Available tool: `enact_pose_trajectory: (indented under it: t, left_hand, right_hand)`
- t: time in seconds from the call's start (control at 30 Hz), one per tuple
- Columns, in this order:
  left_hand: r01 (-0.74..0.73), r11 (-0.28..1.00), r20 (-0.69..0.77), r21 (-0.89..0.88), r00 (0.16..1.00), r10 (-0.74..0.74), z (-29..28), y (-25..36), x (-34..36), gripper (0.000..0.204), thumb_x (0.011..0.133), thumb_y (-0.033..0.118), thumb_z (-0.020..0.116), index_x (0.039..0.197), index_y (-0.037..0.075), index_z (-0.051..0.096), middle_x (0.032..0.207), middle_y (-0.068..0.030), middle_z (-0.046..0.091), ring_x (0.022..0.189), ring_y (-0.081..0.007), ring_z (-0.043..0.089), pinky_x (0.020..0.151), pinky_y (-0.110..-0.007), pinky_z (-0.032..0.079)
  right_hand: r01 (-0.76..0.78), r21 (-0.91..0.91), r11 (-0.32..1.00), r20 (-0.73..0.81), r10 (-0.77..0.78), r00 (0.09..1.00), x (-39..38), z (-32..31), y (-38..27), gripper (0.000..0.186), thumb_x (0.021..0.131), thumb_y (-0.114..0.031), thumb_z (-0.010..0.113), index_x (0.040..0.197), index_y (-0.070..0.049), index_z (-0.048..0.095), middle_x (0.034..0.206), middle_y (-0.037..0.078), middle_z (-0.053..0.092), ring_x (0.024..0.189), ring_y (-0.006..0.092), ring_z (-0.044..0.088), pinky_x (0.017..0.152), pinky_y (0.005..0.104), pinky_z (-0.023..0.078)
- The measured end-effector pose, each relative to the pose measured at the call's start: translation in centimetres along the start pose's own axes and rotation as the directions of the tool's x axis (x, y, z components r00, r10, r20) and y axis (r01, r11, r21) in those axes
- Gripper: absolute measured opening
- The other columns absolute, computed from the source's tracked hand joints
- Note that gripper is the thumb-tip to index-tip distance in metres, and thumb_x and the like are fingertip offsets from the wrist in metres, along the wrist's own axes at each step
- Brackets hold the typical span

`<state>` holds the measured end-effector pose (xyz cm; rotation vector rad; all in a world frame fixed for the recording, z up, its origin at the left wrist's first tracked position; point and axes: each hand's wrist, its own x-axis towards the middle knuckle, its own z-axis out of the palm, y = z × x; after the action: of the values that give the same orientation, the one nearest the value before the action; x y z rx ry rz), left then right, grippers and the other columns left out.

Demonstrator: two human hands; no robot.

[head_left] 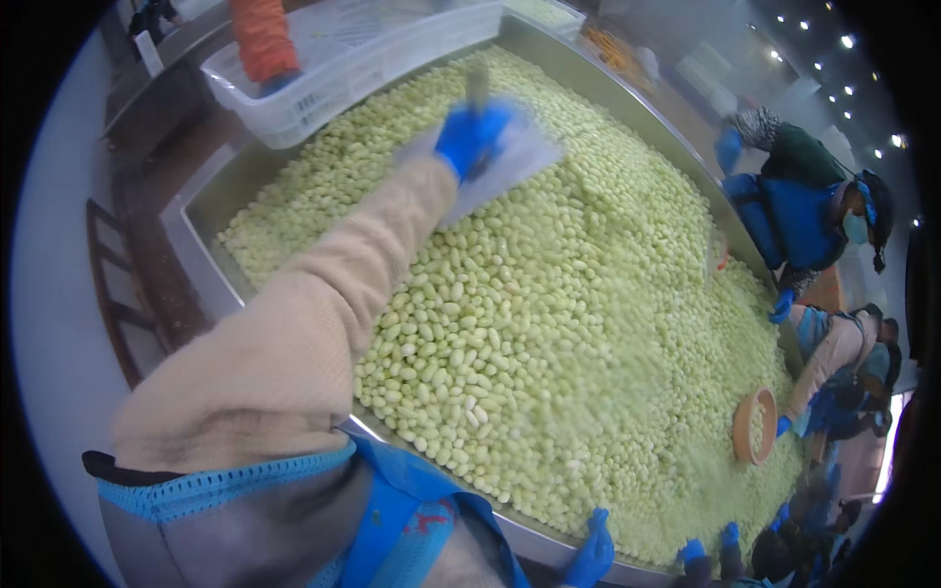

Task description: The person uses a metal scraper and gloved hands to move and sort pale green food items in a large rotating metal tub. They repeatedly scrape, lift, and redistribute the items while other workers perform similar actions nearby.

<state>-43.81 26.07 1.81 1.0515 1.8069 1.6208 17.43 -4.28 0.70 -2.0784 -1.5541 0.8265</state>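
From where I stand, the left hand's (473,137) gloved fingers appear curled around a blurred handle (477,86). A pale sheet (510,165) shows just below the fingers; blur hides whether it joins the handle. Pale green beans (466,328) spread beneath and around both. Caution: a fast sweep could bruise beans or spill them over the tray (627,96). Over-reach could strike the white crate (338,103) beyond the fingers. For another blue glove (592,554), nearer the body, owner and grip cannot be told.

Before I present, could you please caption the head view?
Gloved left hand holding a blurred whitish sheet over pale beans.
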Motion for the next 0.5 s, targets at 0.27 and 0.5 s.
enact_pose_trajectory:
  t: [0.27, 0.5]
  left_hand:
    - [0.167, 0.960, 0.190, -0.222, 0.974, -0.126, 0.7, -0.4, -2.9, 0.020, 0.094, 0.022, 0.064, 0.107, 0.015, 0.078, 0.081, -0.0033, 0.065, 0.059, -0.0115, 0.054, 0.051, -0.025, 0.047]
    - [-0.241, 0.879, 0.046, -0.411, 0.958, 0.284, -3.3, 16.2, 0.3, 0.042, 0.083, 0.033, 0.079, 0.112, 0.003, 0.068, 0.094, -0.0077, 0.066, 0.080, -0.0171, 0.062, 0.072, -0.033, 0.057]
  right_hand:
    - [0.144, 0.235, 0.961, -0.083, -0.127, 0.988, 2.8, 1.4, 6.5, 0.035, 0.101, -0.006, 0.047, 0.133, 0.004, 0.059, 0.129, 0.019, 0.064, 0.116, 0.0240, 0.063, 0.103, 0.0374, 0.048]
    - [0.315, 0.222, 0.923, -0.164, -0.283, 0.945, 2.6, 2.6, 4.8, 0.036, 0.096, -0.004, 0.048, 0.128, 0.000, 0.065, 0.118, 0.019, 0.070, 0.103, 0.0270, 0.068, 0.092, 0.0386, 0.053]
